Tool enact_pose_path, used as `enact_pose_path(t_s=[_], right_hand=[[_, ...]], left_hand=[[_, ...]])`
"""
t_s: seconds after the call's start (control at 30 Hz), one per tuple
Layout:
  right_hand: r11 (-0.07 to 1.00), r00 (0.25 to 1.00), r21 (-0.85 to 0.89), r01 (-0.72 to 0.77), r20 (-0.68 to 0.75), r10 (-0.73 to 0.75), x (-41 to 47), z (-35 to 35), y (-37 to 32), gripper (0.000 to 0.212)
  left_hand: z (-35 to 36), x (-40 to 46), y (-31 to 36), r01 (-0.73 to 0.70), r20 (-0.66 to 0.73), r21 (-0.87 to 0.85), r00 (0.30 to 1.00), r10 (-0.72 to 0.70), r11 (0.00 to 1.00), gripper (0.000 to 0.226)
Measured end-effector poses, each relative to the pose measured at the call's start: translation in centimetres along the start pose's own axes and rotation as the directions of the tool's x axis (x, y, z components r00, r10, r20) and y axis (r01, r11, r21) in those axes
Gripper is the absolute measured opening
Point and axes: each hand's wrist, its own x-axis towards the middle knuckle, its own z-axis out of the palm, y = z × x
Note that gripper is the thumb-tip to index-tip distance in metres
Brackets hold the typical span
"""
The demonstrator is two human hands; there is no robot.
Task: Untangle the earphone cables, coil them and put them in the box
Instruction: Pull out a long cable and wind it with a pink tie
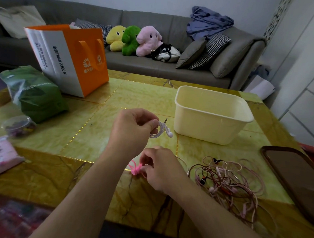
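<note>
White coil (pixel 160 130) pinched in my left hand (pixel 130 129) at frame centre sits just left of the box (pixel 212 115), so left is nearer; my right hand (pixel 162 167) pinches a pink tie (pixel 135 168), tangle (pixel 228 182) lower right.

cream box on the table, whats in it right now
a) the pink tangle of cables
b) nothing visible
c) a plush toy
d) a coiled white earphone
b: the cream box shows only bare inner walls, while the coiled white earphone is pinched in the left hand beside it.
</note>
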Motion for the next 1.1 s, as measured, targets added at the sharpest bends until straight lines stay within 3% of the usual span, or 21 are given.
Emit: enact_pose_path(t_s=[0.37,0.8,0.93,1.1], right_hand=[[0.999,0.997,0.048,-0.018,-0.077,0.022,-0.7,0.4,0.7,0.013],[0.904,0.993,0.426,-0.046,-0.081,0.089,-1.1,-1.3,1.5,0.011],[0.959,0.989,0.282,-0.015,-0.137,0.056,-1.0,-0.8,1.2,0.006],[0.971,0.958,-0.197,0.138,-0.224,-0.182,-1.1,0.5,-0.3,0.013]], left_hand=[[0.3,0.0,-0.2,-0.006,0.011,0.022,1.000,0.006,1.000,0.015],[0.5,-0.1,0.1,-0.018,0.010,0.039,1.000,0.018,0.999,0.012],[0.7,-0.1,0.1,-0.022,0.013,0.043,1.000,0.022,0.999,0.013],[0.8,-0.2,0.0,-0.014,0.011,0.037,1.000,0.013,0.999,0.013]])
